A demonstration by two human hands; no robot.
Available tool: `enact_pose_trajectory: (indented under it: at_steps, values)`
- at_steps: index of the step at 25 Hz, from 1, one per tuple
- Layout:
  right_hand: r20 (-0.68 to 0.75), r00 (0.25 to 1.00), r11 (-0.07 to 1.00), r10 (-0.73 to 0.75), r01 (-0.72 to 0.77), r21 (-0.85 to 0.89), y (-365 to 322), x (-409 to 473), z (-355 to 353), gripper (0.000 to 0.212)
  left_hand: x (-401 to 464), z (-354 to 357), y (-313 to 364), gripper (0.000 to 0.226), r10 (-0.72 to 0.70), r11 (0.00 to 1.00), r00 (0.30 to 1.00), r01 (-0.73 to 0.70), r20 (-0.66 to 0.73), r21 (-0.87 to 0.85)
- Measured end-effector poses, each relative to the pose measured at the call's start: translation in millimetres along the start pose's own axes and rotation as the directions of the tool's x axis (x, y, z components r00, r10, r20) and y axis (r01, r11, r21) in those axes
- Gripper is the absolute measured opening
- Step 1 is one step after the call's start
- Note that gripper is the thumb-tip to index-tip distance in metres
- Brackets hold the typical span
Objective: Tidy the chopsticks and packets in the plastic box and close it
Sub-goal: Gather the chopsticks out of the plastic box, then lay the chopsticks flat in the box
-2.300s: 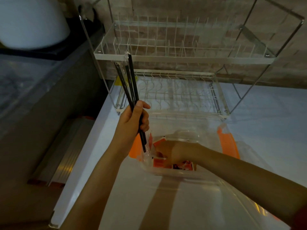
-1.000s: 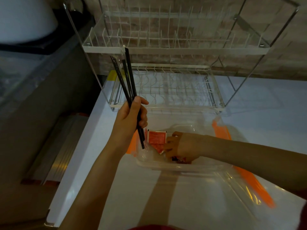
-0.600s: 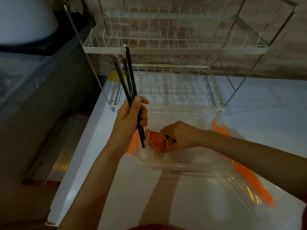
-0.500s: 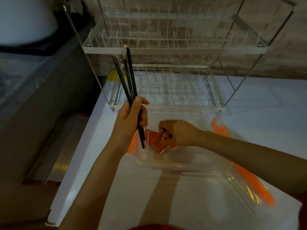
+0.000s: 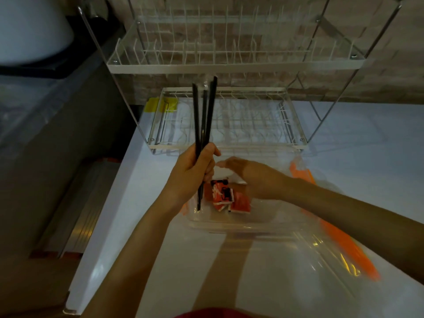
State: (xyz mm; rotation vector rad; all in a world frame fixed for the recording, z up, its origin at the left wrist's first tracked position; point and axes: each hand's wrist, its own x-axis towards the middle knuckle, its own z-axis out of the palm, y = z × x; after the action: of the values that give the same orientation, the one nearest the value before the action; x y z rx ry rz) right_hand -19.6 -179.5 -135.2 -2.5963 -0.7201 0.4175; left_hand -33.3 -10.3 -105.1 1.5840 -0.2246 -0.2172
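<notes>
- Chopsticks point(image 5: 203, 125), black and bunched, stand nearly upright in the left hand point(image 5: 191, 174), whose fingers curl round them low on their length; their lower tips reach down inside the left end of the plastic box point(image 5: 241, 222).
- Right hand point(image 5: 254, 177) hovers over the box with fingers loosely extended, holding nothing, its fingertips just beside the left hand.
- Box is clear and uncovered; red packets point(image 5: 226, 196) lie in its left part, just right of the chopstick tips.
- Lid point(image 5: 325, 255), clear with orange clips, lies at the box's right.
- Printing on the packets is too blurred to read.
- Dish rack point(image 5: 229, 120) stands behind the box.
</notes>
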Motion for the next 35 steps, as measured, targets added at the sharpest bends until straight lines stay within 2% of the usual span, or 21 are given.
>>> enact_pose_trajectory:
  at_steps: [2, 4, 6, 8, 11, 14, 17, 21, 27, 32, 35]
  values:
    - [-0.108, 0.994, 0.962, 0.031, 0.000, 0.274, 3.5, -13.0, -17.0, 0.051, 0.4, 2.7, -2.1, 0.023, -0.010, 0.989, 0.997, -0.001, 0.074, 0.150]
    - [-0.243, 0.966, 0.869, 0.092, 0.041, 0.493, 6.2, -26.7, -35.0, 0.064, 1.6, 5.7, -4.3, 0.021, -0.058, 0.942, 0.982, -0.006, 0.179, 0.337]
    - [-0.362, 0.925, 0.824, 0.115, 0.115, 0.554, 6.9, -39.4, -50.3, 0.082, 3.6, 8.9, -8.0, 0.021, -0.124, 0.891, 0.956, -0.012, 0.268, 0.454]
    - [-0.414, 0.909, 0.866, 0.046, 0.171, 0.470, 6.4, -49.5, -59.8, 0.079, 4.8, 12.2, -11.7, 0.021, -0.206, 0.832, 0.920, -0.015, 0.334, 0.555]
    - [-0.304, 0.949, 0.949, -0.086, 0.171, 0.265, 10.9, -55.8, -64.0, 0.048, 5.8, 18.6, -16.2, 0.023, -0.362, 0.725, 0.827, -0.041, 0.430, 0.688]
    - [-0.053, 0.990, 0.987, -0.130, 0.134, 0.089, 19.0, -56.0, -56.3, 0.027, 7.5, 26.4, -22.3, 0.019, -0.486, 0.630, 0.731, -0.086, 0.479, 0.772]
    - [0.132, 0.988, 0.996, -0.078, 0.082, -0.031, 22.9, -57.0, -43.2, 0.026, 11.9, 31.1, -29.9, 0.022, -0.569, 0.544, 0.665, -0.137, 0.484, 0.828]
    - [0.238, 0.971, 0.977, 0.021, 0.030, -0.212, 19.4, -52.8, -34.5, 0.028, 14.0, 33.8, -33.9, 0.029, -0.618, 0.458, 0.610, -0.234, 0.496, 0.858]
    - [0.373, 0.922, 0.950, 0.106, 0.017, -0.311, 8.3, -49.9, -26.0, 0.030, 15.2, 34.2, -37.5, 0.032, -0.620, 0.485, 0.598, -0.217, 0.508, 0.847]
    - [0.395, 0.907, 0.927, 0.145, 0.015, -0.375, 7.2, -49.4, -16.5, 0.028, 16.3, 33.6, -40.7, 0.035, -0.648, 0.464, 0.555, -0.256, 0.522, 0.848]
    - [0.405, 0.905, 0.946, 0.128, 0.011, -0.323, 7.8, -48.5, -19.7, 0.031, 17.1, 31.4, -40.6, 0.035, -0.640, 0.475, 0.557, -0.255, 0.530, 0.842]
